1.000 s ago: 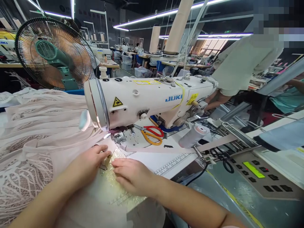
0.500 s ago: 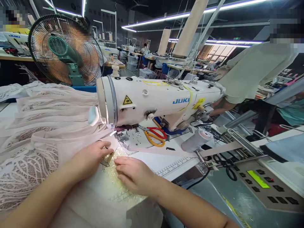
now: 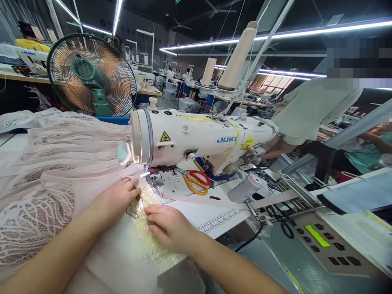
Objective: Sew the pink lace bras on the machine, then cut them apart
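Note:
My left hand [image 3: 118, 202] has its fingers bent down on the pale pink fabric [image 3: 104, 183], pinching it left of the needle area. A small bent metal wire piece [image 3: 131, 213] shows just below these fingertips; what it belongs to is hidden. My right hand [image 3: 170, 226] lies with fingers stretched out, its fingertips on a yellowish, crinkled, tape-like patch [image 3: 142, 232] on the machine bed. A white JUKI sewing machine [image 3: 196, 136] stands in front of both hands, its needle hidden behind the head's lower edge. Lace panels [image 3: 39, 220] spread out at the left.
Scissors with red and orange handles [image 3: 196, 181] lie on the machine bed, with a thread cone [image 3: 246, 188] to their right. A control box [image 3: 330, 243] sits at the lower right. Behind are a large fan [image 3: 92, 75] and a standing person in a pale shirt [image 3: 312, 108].
The camera view has tilted up and turned slightly right. My left hand has slid a little on the fabric, while my right hand stays on the yellowish patch.

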`<state>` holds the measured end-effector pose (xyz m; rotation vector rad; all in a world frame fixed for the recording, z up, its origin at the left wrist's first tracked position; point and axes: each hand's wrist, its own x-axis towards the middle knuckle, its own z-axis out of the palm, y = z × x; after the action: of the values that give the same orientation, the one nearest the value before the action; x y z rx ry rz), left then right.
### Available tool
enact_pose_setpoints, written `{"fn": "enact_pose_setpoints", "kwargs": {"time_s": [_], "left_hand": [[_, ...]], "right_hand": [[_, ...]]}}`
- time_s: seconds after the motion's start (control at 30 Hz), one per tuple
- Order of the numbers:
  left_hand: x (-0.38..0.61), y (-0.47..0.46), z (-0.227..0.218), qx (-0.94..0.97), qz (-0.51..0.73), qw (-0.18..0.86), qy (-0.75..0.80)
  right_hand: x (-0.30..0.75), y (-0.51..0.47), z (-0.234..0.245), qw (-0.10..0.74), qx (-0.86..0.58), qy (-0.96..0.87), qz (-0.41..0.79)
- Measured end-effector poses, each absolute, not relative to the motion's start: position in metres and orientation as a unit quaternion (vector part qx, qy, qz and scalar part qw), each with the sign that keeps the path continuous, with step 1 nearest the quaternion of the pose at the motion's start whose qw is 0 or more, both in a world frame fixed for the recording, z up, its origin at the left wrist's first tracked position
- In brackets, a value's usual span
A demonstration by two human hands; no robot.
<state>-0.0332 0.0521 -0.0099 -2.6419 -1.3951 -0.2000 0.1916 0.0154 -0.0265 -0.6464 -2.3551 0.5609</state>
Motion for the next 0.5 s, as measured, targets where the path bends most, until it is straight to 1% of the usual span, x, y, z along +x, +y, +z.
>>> {"fn": "enact_pose_setpoints", "kwargs": {"time_s": [0.37, 0.5], "left_hand": [[-0.029, 0.057, -0.004, -0.863, -0.027, 0.081, -0.499], [-0.028, 0.05, 0.004, -0.861, -0.009, 0.091, -0.5]], "right_hand": [[0.189, 0.019, -0.028, 0.317, -0.27, -0.891, 0.181], [0.186, -0.007, -0.023, 0.335, -0.291, -0.885, 0.144]]}}
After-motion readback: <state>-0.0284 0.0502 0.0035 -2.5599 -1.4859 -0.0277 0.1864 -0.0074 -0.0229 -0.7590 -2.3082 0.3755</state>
